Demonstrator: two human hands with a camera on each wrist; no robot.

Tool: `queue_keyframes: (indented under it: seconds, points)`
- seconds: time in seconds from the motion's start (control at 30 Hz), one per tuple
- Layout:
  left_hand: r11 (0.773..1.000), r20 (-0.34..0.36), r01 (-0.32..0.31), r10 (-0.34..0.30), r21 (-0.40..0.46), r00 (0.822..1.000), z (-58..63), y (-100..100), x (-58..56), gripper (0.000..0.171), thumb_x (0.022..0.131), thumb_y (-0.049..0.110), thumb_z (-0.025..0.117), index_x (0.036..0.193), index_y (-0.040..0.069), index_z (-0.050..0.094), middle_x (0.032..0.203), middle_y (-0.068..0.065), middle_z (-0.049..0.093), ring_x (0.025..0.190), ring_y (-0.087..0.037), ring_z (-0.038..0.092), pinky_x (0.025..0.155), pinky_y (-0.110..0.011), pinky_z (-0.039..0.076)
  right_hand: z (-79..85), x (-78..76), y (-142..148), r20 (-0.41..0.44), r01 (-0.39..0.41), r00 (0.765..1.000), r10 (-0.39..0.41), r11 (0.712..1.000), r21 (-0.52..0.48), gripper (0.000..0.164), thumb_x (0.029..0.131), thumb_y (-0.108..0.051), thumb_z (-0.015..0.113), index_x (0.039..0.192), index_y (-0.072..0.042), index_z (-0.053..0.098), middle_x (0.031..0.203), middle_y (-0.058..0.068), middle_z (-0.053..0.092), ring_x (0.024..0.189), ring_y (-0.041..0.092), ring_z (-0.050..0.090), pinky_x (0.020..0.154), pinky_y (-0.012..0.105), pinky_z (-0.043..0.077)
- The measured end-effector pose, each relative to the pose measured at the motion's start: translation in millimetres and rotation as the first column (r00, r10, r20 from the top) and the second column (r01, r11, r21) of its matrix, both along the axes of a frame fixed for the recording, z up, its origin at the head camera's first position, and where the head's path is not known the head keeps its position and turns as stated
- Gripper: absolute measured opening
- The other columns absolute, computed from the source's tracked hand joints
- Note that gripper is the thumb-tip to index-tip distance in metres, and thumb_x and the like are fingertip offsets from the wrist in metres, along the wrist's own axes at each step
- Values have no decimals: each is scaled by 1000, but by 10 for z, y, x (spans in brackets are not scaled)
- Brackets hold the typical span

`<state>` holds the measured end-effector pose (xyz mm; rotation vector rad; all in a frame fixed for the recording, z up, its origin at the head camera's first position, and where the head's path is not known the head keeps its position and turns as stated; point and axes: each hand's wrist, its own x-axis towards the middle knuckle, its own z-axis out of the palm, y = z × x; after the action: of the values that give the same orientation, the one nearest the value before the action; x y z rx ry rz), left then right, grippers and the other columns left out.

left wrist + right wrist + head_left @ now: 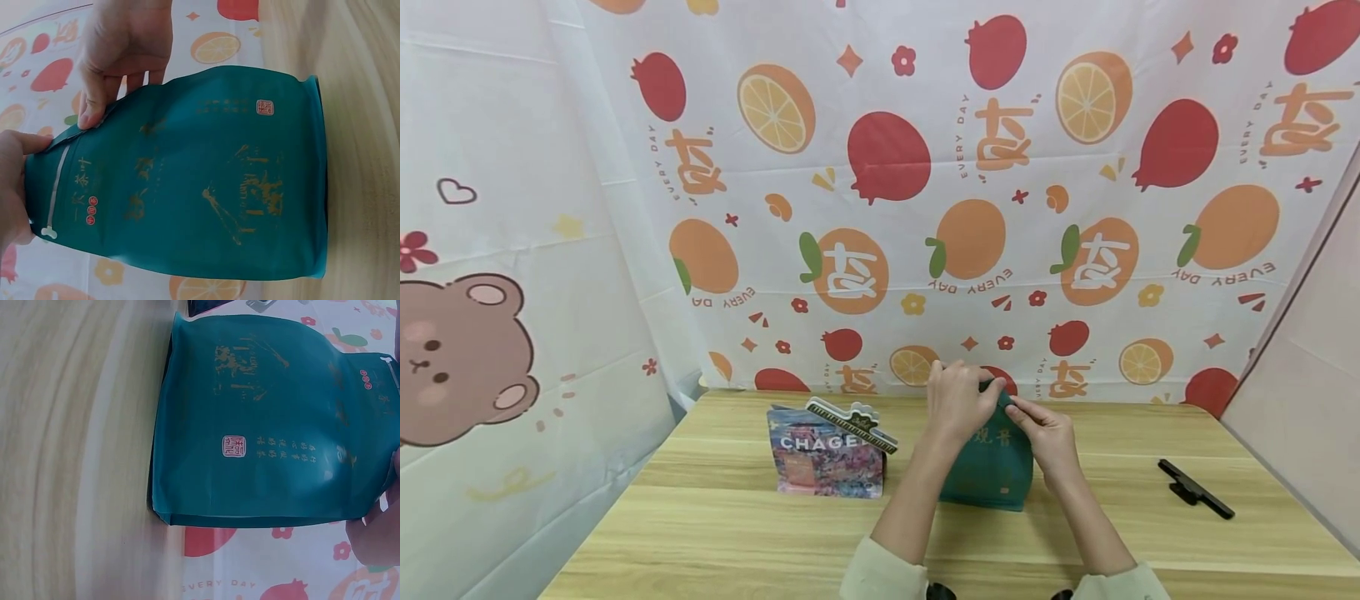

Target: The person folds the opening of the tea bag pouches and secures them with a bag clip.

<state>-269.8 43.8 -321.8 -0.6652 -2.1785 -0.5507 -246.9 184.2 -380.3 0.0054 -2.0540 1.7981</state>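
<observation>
A teal tea bag (987,471) with gold characters stands upright on the table, its top narrowed and bent. My left hand (957,402) pinches one end of its top edge, and my right hand (1049,435) pinches the other side. In the left wrist view, the thumb of my right hand (128,47) presses on the folded rim, while my left hand (11,187) grips the corner by a white line with a bone-shaped end. In the right wrist view, the fingers of my right hand (378,534) show at the bag's (250,425) top edge.
To the left stands a colourful CHAGEE pouch (827,462) with a cream and black sealing clip (853,423) across its top corner. A black sealing clip (1195,489) lies on the wooden table (737,542) at the right. A fruit-print curtain (910,250) hangs behind.
</observation>
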Motion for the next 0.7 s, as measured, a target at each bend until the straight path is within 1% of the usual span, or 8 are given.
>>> queue_keyframes:
  seconds: [0.1, 0.2, 0.33, 0.4, 0.47, 0.53, 0.6, 0.7]
  points:
    - [999, -26, 11, -10, 35, 1000, -18, 14, -16, 16, 84, 29, 66, 77, 20, 77, 62, 8, 63, 51, -6, 42, 60, -24, 27, 0, -3, 4, 7, 6, 1000, -6, 1000, 1, 32, 87, -14, 64, 113, 4, 63, 109, 12, 63, 93, -1, 57, 79, 17, 43]
    - [1000, 0, -8, 8, 26, 1000, -14, 21, -6, 17, 85, 31, 65, 81, 20, 77, 68, 7, 66, 58, -8, 50, 63, -25, 30, 6, -6, 8, 16, 8, 1000, -8, 1000, 9, 33, 87, -16, 65, 114, 3, 63, 110, 13, 63, 93, -2, 57, 80, 17, 43]
    - [997, 65, -63, 66, -49, 996, 20, 32, 41, 21, 87, 37, 62, 87, 21, 76, 79, 7, 68, 76, -12, 56, 76, -32, 35, 14, -10, 25, 38, -2, 999, 1, 1000, 28, 35, 87, -20, 65, 115, 1, 63, 113, 12, 61, 102, 7, 56, 86, 25, 43]
    - [993, 63, -74, 80, -87, 995, 29, 34, 63, 21, 85, 39, 64, 87, 21, 75, 81, 6, 68, 82, -13, 56, 84, -36, 35, 11, -17, 41, 42, -14, 999, 13, 999, 36, 37, 87, -22, 65, 116, 1, 63, 115, 12, 61, 106, 12, 55, 89, 28, 42]
    - [988, 41, -80, 86, -135, 995, 28, 30, 76, 21, 83, 41, 65, 87, 22, 73, 85, 6, 67, 84, -14, 55, 89, -38, 33, 4, -26, 57, 39, -27, 999, 26, 999, 36, 37, 87, -22, 65, 116, 1, 63, 115, 12, 61, 108, 15, 54, 89, 29, 41]
    - [981, 25, -81, 87, -177, 996, 22, 23, 81, 21, 81, 42, 67, 89, 22, 72, 87, 7, 66, 85, -13, 55, 91, -37, 33, -1, -29, 65, 36, -33, 999, 32, 999, 38, 37, 87, -23, 65, 116, 0, 63, 114, 12, 61, 106, 12, 55, 89, 27, 41]
    - [974, 20, -84, 90, -210, 996, 17, 17, 84, 23, 80, 43, 69, 90, 22, 70, 87, 7, 65, 85, -13, 54, 90, -35, 35, -3, -29, 65, 34, -35, 999, 34, 999, 34, 37, 87, -23, 65, 115, 1, 63, 113, 12, 62, 103, 10, 56, 88, 27, 41]
    - [974, 25, -79, 86, -211, 996, 11, 16, 78, 21, 78, 41, 71, 88, 22, 70, 84, 8, 65, 81, -12, 53, 87, -33, 36, 0, -26, 61, 37, -37, 999, 36, 999, 37, 38, 87, -24, 65, 115, 1, 63, 113, 12, 62, 101, 10, 56, 89, 29, 42]
